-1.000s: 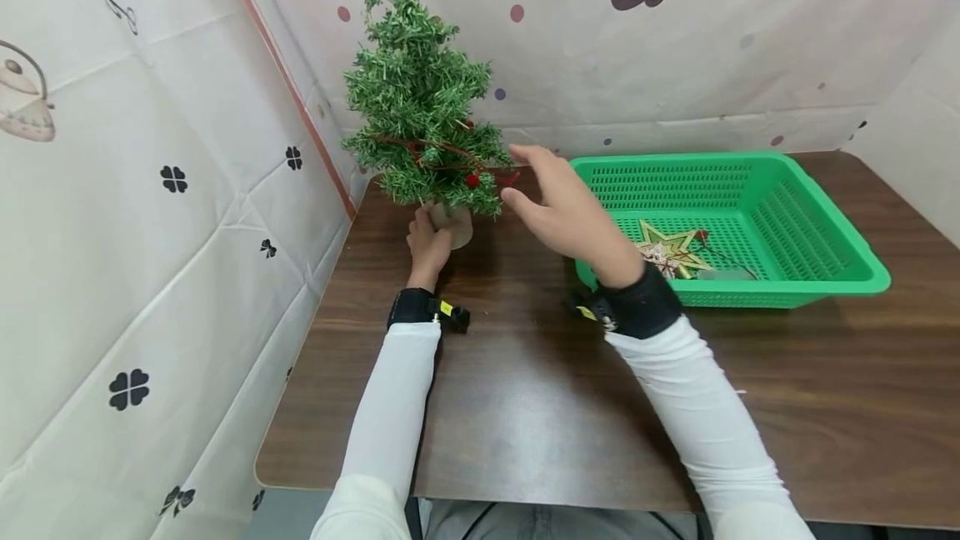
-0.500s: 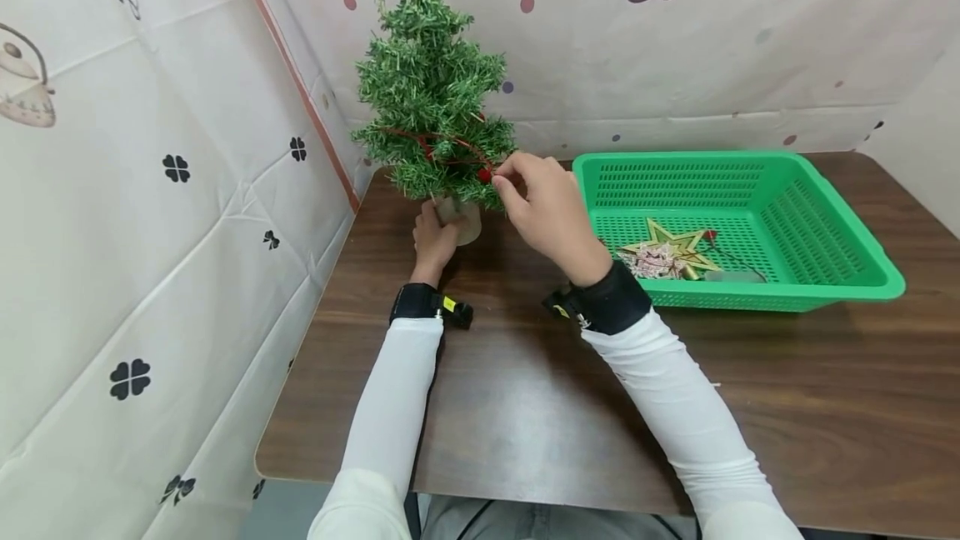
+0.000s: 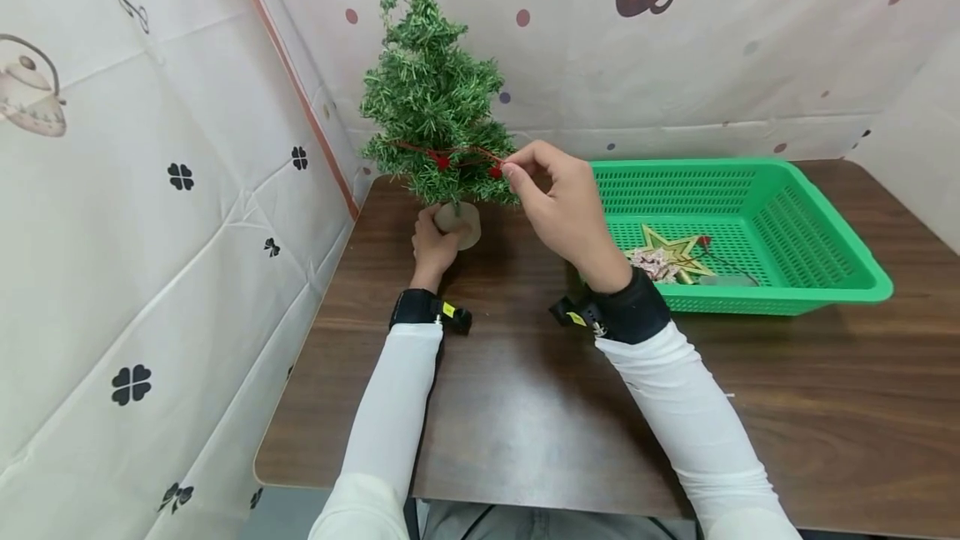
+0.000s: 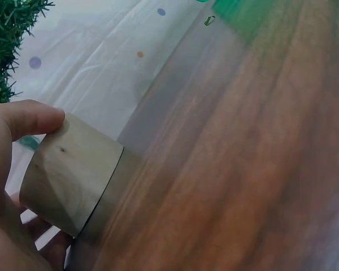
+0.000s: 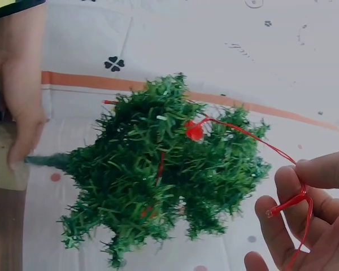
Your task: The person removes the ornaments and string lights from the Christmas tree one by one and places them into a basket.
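A small green Christmas tree (image 3: 438, 98) stands at the back left of the table, on a pale wooden base (image 3: 467, 223). My left hand (image 3: 432, 248) grips this base, its thumb on the near side in the left wrist view. A thin red string (image 5: 273, 147) runs across the lower branches, with red balls (image 5: 194, 130) showing among the green. My right hand (image 3: 564, 205), at the tree's right side, pinches the string between thumb and forefinger. In the right wrist view a loose red end lies over the curled fingers. Branches hide part of the string.
A green plastic basket (image 3: 832, 298) stands right of my right hand. Inside lie a gold star (image 3: 675, 250), a pinkish-white bundle (image 3: 654, 265) and a dark string with a red piece. Printed cloth (image 3: 570, 65) hangs close behind and left of the tree.
My right hand has gone from spread fingers beside the tree to pinching the red string, then drawn slightly right. The base and red balls have turned a little; my left hand keeps its grip.
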Motion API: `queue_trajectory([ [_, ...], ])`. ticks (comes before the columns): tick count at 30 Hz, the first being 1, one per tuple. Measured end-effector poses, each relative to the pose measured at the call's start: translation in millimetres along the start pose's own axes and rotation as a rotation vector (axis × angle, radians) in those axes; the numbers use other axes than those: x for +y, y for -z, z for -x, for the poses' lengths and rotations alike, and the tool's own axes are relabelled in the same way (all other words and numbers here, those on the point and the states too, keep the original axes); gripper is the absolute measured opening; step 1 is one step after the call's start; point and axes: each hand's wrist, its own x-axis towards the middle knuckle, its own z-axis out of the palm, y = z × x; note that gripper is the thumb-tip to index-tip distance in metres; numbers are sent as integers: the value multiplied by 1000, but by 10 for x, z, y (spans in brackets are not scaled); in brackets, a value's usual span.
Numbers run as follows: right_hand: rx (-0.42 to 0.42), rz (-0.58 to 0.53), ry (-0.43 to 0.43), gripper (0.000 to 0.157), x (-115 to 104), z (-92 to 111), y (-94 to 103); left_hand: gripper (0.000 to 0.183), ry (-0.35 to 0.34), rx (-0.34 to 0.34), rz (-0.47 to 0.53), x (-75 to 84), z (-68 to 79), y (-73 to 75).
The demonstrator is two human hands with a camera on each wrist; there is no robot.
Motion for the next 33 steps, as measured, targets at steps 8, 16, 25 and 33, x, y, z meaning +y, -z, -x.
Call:
queue_trajectory([
  [8, -24, 0, 2, 19, -75, 38, 55, 71, -24, -86, -10, -48, 4, 18],
  [16, -5, -2, 23, 18, -107, 50, 82, 70, -21, -68, 38, -57, 32, 19],
  [25, 55, -28, 113, 15, -189, 35, 170, 75, -9, -48, 93, -37, 6, 18],
  [33, 101, -15, 137, 14, -214, 31, 235, 75, 2, -26, 93, -16, 17, 9],
])
